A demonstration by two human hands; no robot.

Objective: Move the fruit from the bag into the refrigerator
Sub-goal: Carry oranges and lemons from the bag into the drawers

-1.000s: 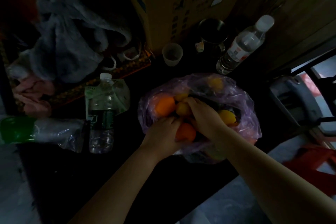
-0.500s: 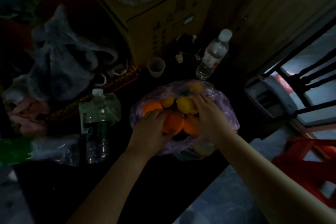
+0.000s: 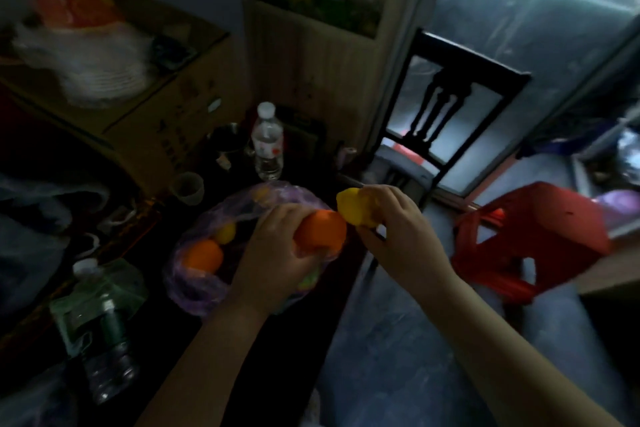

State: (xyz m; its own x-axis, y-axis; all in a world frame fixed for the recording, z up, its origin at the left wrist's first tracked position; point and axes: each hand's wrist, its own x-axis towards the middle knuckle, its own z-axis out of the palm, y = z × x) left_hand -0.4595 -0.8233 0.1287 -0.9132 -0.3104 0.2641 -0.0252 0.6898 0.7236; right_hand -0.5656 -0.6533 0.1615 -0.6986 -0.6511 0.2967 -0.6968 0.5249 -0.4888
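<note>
A thin purple plastic bag (image 3: 194, 281) lies open on the dark table. Inside it I see an orange (image 3: 203, 256) and a small yellow fruit (image 3: 225, 233). My left hand (image 3: 277, 253) is closed around a large orange (image 3: 322, 230), held just above the bag's right edge. My right hand (image 3: 398, 229) grips a yellow lemon (image 3: 351, 206) to the right of the bag, over the table's edge. The two held fruits touch each other. No refrigerator is in view.
A cardboard box (image 3: 145, 128) stands at the back left. A water bottle (image 3: 267, 142) and a small cup (image 3: 188, 188) stand behind the bag, another bottle (image 3: 100, 333) at the front left. A black chair (image 3: 446, 114) and red stool (image 3: 530, 236) are on the right.
Both hands have come up out of the bag, each with a fruit, and shifted to the right. The camera view has swung up and to the right, so the chair and stool show.
</note>
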